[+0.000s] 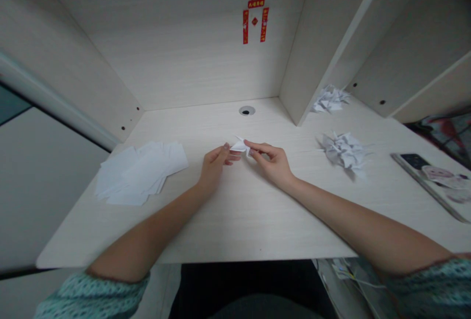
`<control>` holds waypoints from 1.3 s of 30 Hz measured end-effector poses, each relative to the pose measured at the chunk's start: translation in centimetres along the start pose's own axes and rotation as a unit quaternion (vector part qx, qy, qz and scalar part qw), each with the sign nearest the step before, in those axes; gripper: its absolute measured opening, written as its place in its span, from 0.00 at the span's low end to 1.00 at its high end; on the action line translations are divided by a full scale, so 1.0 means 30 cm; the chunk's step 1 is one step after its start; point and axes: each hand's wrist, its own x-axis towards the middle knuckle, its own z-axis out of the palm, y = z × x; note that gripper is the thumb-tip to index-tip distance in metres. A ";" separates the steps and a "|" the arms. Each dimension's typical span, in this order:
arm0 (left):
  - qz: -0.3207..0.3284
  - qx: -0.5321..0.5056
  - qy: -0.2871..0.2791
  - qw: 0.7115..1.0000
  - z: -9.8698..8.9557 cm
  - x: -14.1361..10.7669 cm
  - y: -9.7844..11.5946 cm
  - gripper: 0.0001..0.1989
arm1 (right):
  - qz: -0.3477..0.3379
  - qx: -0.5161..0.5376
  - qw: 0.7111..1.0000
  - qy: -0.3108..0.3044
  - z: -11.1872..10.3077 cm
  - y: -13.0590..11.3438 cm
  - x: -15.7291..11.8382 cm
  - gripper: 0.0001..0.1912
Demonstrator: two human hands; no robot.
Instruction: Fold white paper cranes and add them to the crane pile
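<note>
Between my two hands, above the middle of the desk, is a small folded white paper crane with pointed tips. My left hand pinches its left side between thumb and fingers. On the other side, my right hand grips it with thumb and forefinger, hiding part of the folds. To the left lies a loose stack of white paper sheets. A pile of folded white paper cranes sits to the right of my right hand.
Another heap of folded paper rests behind the upright divider. A phone in a decorated case lies at the far right. The desk has a round cable hole near the back wall, which bears red stickers.
</note>
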 end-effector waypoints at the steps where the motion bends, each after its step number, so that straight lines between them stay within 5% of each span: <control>1: 0.000 -0.003 -0.004 1.000 0.000 -0.001 0.000 0.23 | -0.001 0.005 1.000 0.000 0.000 0.001 0.000 0.15; 10: -0.010 -0.015 -0.029 0.999 0.000 -0.004 0.003 0.18 | 0.020 0.039 0.999 -0.001 0.002 0.010 0.004 0.14; 20: 0.053 0.107 -0.048 0.992 -0.001 -0.016 -0.004 0.14 | 0.054 0.119 0.990 -0.062 -0.005 0.014 0.014 0.17; 24: 0.114 0.226 -0.031 0.967 -0.005 -0.022 -0.004 0.14 | 0.002 0.034 0.998 -0.057 0.004 -0.004 0.010 0.13; 28: 0.190 0.377 -0.016 0.906 -0.012 -0.028 -0.003 0.10 | -0.097 -0.092 0.991 -0.031 0.004 -0.011 -0.001 0.12; 31: 0.215 0.429 -0.015 0.877 -0.012 -0.032 -0.003 0.10 | -0.109 -0.124 0.986 -0.016 0.000 -0.005 -0.003 0.09; 39: 0.184 0.406 -0.023 0.895 -0.012 -0.025 0.002 0.12 | -0.043 -0.057 0.997 0.012 0.005 0.029 0.014 0.10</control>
